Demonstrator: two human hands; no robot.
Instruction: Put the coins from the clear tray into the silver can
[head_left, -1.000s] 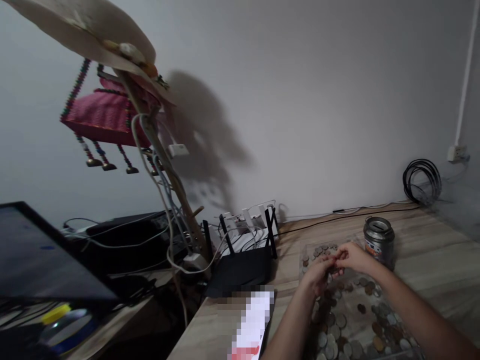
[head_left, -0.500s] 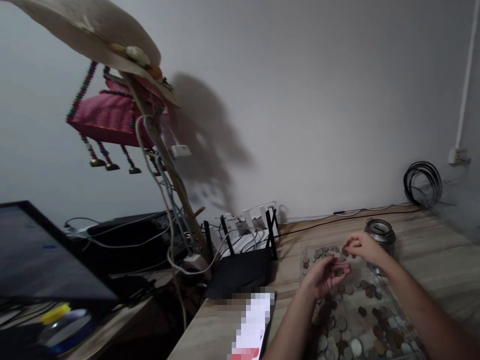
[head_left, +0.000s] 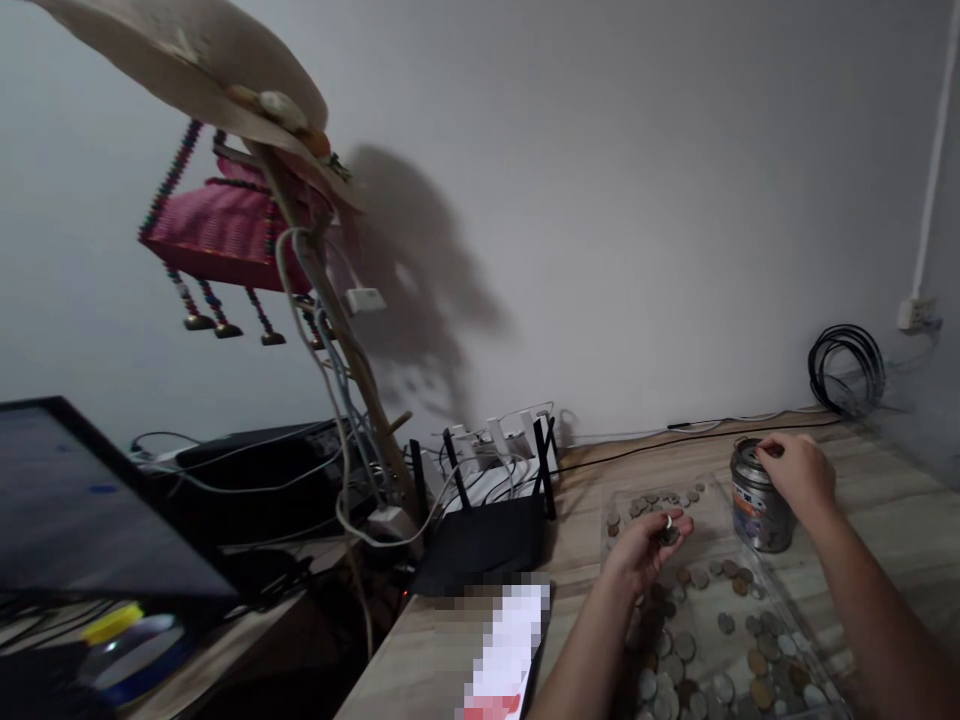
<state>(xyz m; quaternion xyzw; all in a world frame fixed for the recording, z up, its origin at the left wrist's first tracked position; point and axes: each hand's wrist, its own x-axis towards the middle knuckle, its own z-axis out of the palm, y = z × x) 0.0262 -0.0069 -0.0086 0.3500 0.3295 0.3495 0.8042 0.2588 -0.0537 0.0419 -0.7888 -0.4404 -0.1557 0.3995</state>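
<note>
My left hand point(head_left: 654, 548) is palm up over the coins, fingers curled loosely round a few coins point(head_left: 670, 535). At the top of a round metal coin tin point(head_left: 763, 515) with a printed side, the fingertips of my right hand point(head_left: 799, 470) are pinched together at the slotted lid. The coin between those fingertips is mostly hidden by them. Below my hands, many silver and copper coloured coins point(head_left: 684, 646) lie spread in a shallow clear plastic tray point(head_left: 799, 610).
Left of the tray lies a phone point(head_left: 510, 640) with a blurred screen. Behind it stand a black router point(head_left: 484, 545) and plugged-in white adapters. A branch stand holds a hat point(head_left: 225, 70) and a pink bag point(head_left: 225, 225). Coiled black cable point(head_left: 846, 370) rests by the wall.
My right hand has moved from beside my left hand, rightward and up to the tin's lid. My left hand stays nearly in place, its fingers slightly more curled over the coins.
</note>
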